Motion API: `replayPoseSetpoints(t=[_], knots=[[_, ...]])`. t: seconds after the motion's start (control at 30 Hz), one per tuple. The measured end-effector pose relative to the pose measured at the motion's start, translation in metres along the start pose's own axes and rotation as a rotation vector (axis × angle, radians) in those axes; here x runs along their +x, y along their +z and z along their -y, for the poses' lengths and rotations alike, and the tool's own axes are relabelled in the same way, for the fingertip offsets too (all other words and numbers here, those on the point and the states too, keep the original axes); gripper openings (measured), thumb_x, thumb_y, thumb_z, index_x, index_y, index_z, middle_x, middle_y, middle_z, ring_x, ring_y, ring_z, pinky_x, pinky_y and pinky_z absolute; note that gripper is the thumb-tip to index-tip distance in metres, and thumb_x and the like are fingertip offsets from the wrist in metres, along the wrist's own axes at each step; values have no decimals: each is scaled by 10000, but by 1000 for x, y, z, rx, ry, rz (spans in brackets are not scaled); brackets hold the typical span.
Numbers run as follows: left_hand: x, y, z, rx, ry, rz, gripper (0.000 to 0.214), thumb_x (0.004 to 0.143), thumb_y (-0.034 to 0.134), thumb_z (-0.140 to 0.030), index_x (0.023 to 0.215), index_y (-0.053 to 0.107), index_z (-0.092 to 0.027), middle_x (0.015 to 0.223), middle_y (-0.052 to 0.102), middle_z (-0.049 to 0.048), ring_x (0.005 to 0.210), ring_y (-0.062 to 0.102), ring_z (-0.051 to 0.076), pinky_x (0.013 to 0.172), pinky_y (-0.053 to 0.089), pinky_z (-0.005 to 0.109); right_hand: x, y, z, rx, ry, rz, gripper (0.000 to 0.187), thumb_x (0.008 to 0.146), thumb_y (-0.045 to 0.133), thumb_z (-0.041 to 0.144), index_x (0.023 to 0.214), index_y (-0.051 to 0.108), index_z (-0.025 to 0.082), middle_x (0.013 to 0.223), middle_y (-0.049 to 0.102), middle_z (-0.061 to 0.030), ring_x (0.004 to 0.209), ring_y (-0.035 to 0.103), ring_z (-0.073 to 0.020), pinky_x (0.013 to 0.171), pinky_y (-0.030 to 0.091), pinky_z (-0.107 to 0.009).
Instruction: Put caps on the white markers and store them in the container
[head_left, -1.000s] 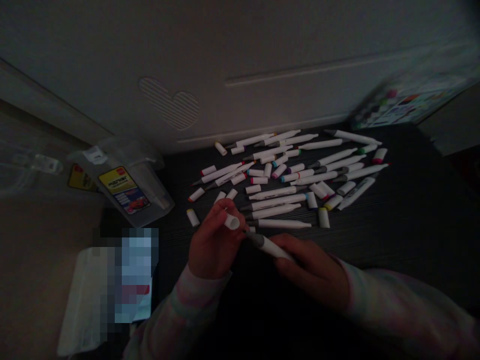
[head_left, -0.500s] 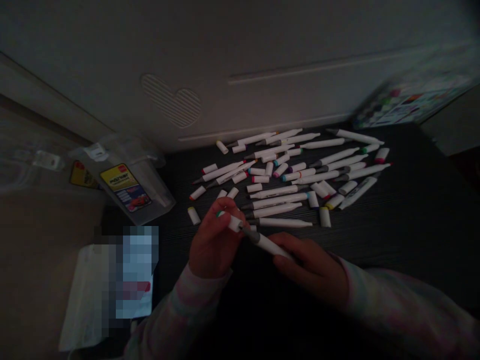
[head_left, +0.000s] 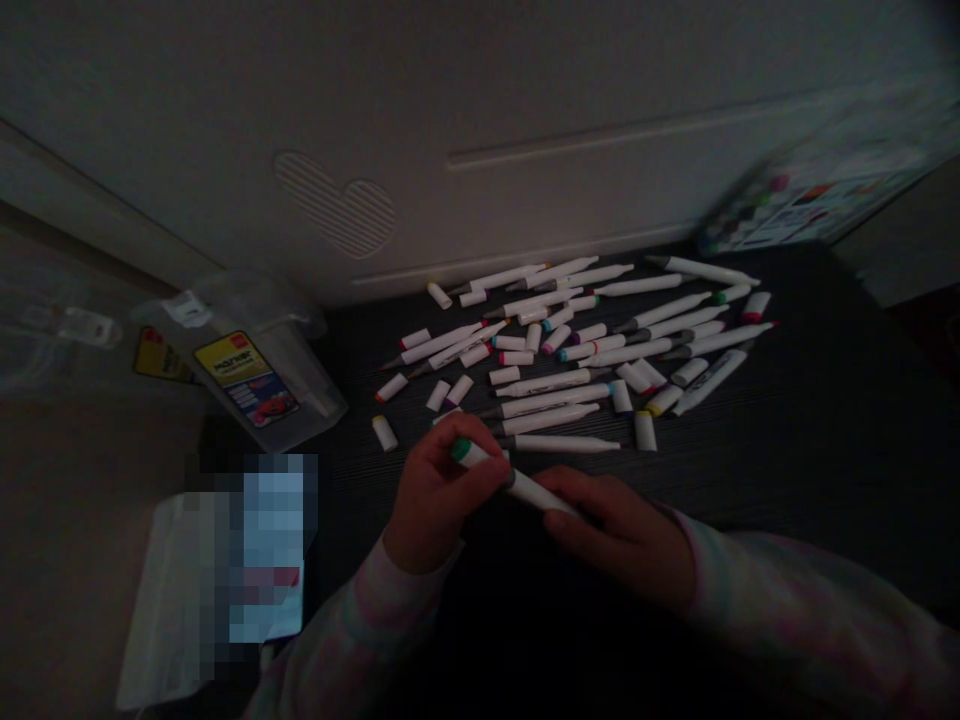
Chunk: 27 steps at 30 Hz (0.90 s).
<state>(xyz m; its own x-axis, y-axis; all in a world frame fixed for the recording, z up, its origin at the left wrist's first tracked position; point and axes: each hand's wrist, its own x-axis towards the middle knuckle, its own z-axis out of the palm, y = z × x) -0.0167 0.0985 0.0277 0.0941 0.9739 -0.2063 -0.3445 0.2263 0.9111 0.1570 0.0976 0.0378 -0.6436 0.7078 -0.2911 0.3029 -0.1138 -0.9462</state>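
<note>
Between thumb and fingers, my left hand (head_left: pixel 442 495) pinches a white marker cap (head_left: pixel 474 455) with a green end. The cap now sits over the tip of a white marker (head_left: pixel 538 493), whose grey collar shows just beyond it. Holding the marker's body from the other end is my right hand (head_left: pixel 619 530), with its fingers closed round it. Beyond both hands, many uncapped white markers (head_left: pixel 562 444) and loose caps (head_left: pixel 645 431) with coloured ends lie scattered over the dark tabletop (head_left: pixel 817 420). How far the cap is pushed on, I cannot tell.
A clear plastic case (head_left: pixel 315 400) with a yellow marker label stands at the left. Nearer me are a lit phone (head_left: pixel 274 540), partly pixelated, and a whitish translucent item (head_left: pixel 161 600). A filled marker case (head_left: pixel 810 205) leans at the back right against the pale panel (head_left: pixel 570 80).
The green-ended cap has gone from just off the marker's tip to over it. My left hand has shifted slightly right and down; my right hand has barely moved.
</note>
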Motion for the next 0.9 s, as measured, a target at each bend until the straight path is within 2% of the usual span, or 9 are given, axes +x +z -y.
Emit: replayPoseSetpoints(t=[0.13,0.27,0.37,0.47,0.57,0.63,0.77,0.9], knots=[[0,0,1,13,13,-18,161,631,684,-249,683,547,-181,642,495,-23,619,459,112,564,349,231,1,0,-5,168,53,51,243,831,417,358,870,529,145,594,451,32,523,399,-73,472,308,-195],[0,1,3,-19,2,36,161,628,688,-257,695,560,-186,638,494,-22,621,466,114,556,358,231,1,-1,-5,446,175,170,333,813,408,444,866,516,133,507,428,53,397,328,-46,368,232,-166],[-1,2,4,-10,9,78,142,635,687,-247,690,575,-180,638,498,-20,630,480,109,576,376,229,1,-2,-4,539,222,214,351,794,429,461,847,520,126,490,444,48,377,344,-44,359,236,-163],[-1,5,4,-46,-10,117,176,630,695,-257,749,587,-186,635,510,-23,591,487,93,539,383,206,2,-3,-5,567,169,177,321,801,444,436,836,524,128,511,453,44,411,369,-46,389,261,-165],[-2,10,4,-133,-68,166,354,597,722,-281,908,570,-206,676,535,-24,572,503,85,513,399,190,2,-2,-7,588,93,112,281,805,464,413,817,517,137,563,479,30,464,408,-54,422,279,-173],[-2,13,4,-140,-110,221,391,609,712,-294,954,556,-194,715,549,-8,582,525,92,535,430,204,2,-1,-8,609,61,78,273,809,466,405,833,516,137,607,510,14,494,446,-66,444,308,-185],[-5,19,4,-47,-189,291,258,688,637,-267,913,565,-164,726,517,3,494,508,78,466,452,218,2,1,-8,617,4,38,294,821,455,385,943,532,130,709,543,-16,575,506,-95,539,410,-226],[-7,19,3,38,-158,220,158,716,599,-257,851,607,-174,900,505,32,508,491,58,440,437,203,2,1,-7,485,-48,39,304,843,424,361,1031,541,154,807,550,-32,696,524,-117,658,443,-256]])
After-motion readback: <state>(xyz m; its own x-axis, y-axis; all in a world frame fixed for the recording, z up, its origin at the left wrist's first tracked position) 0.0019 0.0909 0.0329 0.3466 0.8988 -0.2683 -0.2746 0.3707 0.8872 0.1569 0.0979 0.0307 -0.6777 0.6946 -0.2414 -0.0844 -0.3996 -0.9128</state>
